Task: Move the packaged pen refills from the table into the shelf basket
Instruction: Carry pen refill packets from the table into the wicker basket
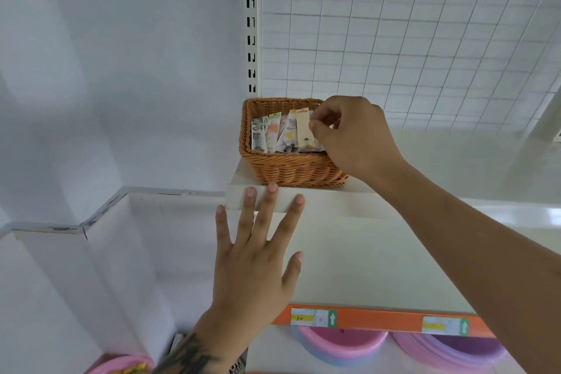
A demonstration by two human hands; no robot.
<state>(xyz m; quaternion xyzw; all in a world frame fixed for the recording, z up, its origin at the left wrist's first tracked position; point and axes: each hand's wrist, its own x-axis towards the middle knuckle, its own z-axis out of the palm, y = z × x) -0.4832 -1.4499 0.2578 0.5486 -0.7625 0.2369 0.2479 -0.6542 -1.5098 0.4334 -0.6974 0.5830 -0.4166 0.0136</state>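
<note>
A brown wicker basket [291, 168] stands on the upper white shelf against the wire-grid back panel. Several packaged pen refills [273, 132] stand upright inside it, side by side. My right hand [355, 136] reaches over the basket's right rim and pinches the top edge of a pale yellow refill pack [303, 127] between thumb and fingers. My left hand [258, 255] is held flat with fingers spread in front of the lower shelf, its fingertips at the upper shelf's front edge, holding nothing.
A slotted white upright [251, 21] rises behind the basket's left corner. The lower shelf [379, 267] has an orange price strip [379, 320] along its front. Pink and purple plastic basins [343, 345] sit below it. A white wall fills the left.
</note>
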